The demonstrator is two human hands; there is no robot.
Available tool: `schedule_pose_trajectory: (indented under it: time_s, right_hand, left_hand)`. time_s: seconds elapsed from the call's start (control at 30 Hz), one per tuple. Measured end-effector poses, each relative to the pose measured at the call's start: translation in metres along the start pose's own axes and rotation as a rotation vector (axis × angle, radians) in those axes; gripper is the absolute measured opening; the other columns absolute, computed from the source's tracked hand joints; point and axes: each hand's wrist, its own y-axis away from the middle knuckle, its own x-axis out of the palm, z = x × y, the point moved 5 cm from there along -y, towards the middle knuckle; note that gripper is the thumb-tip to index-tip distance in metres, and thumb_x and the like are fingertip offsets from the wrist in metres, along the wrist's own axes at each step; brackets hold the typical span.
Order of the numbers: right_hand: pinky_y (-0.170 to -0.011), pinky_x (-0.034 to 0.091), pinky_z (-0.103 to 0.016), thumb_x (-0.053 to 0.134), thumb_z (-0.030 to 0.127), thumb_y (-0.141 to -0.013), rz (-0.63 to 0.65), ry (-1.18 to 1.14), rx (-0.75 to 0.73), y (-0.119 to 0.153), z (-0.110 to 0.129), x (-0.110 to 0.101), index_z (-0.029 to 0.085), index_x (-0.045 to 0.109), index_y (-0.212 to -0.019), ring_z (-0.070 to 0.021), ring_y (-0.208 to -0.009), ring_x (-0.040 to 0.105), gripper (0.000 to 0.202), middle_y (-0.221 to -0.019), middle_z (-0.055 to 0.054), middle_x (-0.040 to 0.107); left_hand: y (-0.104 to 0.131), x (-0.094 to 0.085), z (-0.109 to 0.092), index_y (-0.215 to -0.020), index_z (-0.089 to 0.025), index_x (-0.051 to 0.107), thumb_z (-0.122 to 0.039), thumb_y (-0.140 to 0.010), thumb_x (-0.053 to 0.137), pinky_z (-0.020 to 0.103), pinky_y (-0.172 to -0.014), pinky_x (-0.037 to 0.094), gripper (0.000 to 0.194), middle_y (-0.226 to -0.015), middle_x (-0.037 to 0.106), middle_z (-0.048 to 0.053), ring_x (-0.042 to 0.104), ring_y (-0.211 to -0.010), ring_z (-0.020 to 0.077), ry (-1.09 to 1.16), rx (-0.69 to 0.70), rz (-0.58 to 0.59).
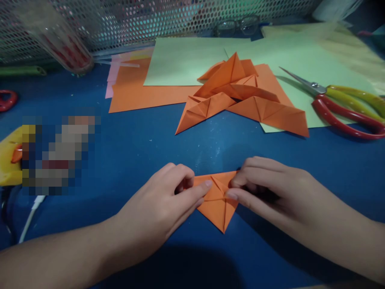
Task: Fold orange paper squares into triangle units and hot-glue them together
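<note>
A folded piece of orange origami paper (215, 208) lies on the blue table in front of me, its lower corner pointing toward me. Creases and small flaps show on its upper face. My left hand (164, 196) holds its left side, thumb pressed on top and fingers curled at the edge. On the right side, my right hand (270, 188) pinches a flap between thumb and bent index finger. Both hands cover parts of the paper's sides. Beyond them sits a loose pile of folded orange paper pieces (237, 90).
Red-and-yellow-handled scissors (345, 102) lie on light green paper (300, 56) at the right. Flat orange sheets (147, 94) are at the back. A clear jar (64, 44), glasses (237, 26), a yellow object (10, 156) and a white cable (31, 216) are around the table (132, 140).
</note>
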Motion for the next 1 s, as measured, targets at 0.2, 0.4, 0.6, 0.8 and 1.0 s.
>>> schedule_pose_trajectory:
  time_s: [0.2,0.4,0.6,0.8,1.0]
  right_hand:
    - [-0.048,0.041,-0.024,0.057,0.032,-0.108,-0.053,0.047,-0.034,0.0054,0.0,0.003,0.024,0.063,-0.079,-0.0138,-0.06,0.053,0.03,-0.072,0.0,0.057]
    - [-0.047,0.04,-0.022,0.059,0.029,-0.106,-0.05,0.07,-0.037,0.0028,0.0013,0.0015,0.023,0.061,-0.076,-0.0121,-0.056,0.051,0.03,-0.07,0.001,0.056]
    - [-0.047,0.038,-0.021,0.06,0.024,-0.103,-0.067,0.127,-0.043,0.0011,0.0018,-0.0002,0.023,0.058,-0.075,-0.0106,-0.056,0.05,0.028,-0.067,0.003,0.052]
    - [-0.048,0.039,-0.019,0.061,0.023,-0.103,-0.039,0.149,-0.082,0.0031,0.0024,0.0042,0.022,0.059,-0.076,-0.0095,-0.057,0.051,0.027,-0.068,0.004,0.052]
    - [-0.047,0.039,-0.02,0.059,0.024,-0.104,-0.045,0.144,-0.077,0.0019,0.0022,0.0021,0.022,0.058,-0.076,-0.01,-0.056,0.051,0.029,-0.068,0.003,0.052]
  left_hand:
    - [0.0046,0.0011,0.0001,-0.116,-0.014,0.068,-0.022,-0.116,0.04,0.025,-0.068,0.045,0.029,-0.096,0.053,0.002,0.05,-0.082,0.0151,0.009,0.037,-0.011]
    - [0.006,0.0024,0.001,-0.123,-0.012,0.067,-0.02,-0.115,0.041,0.026,-0.071,0.045,0.028,-0.099,0.052,0.003,0.049,-0.084,0.0155,0.014,0.045,0.001]
    - [0.0067,0.0031,0.0003,-0.125,-0.014,0.066,-0.019,-0.115,0.041,0.025,-0.072,0.045,0.027,-0.1,0.052,0.002,0.05,-0.086,0.0151,0.021,0.032,0.01]
    - [0.0061,0.0025,0.0003,-0.124,-0.013,0.067,-0.02,-0.115,0.042,0.025,-0.072,0.045,0.028,-0.1,0.053,0.002,0.051,-0.087,0.0153,0.029,0.035,-0.003]
    - [0.0027,0.0,-0.003,-0.114,-0.011,0.071,-0.021,-0.116,0.038,0.026,-0.068,0.046,0.035,-0.093,0.057,0.003,0.052,-0.079,0.0155,-0.045,0.04,-0.01]
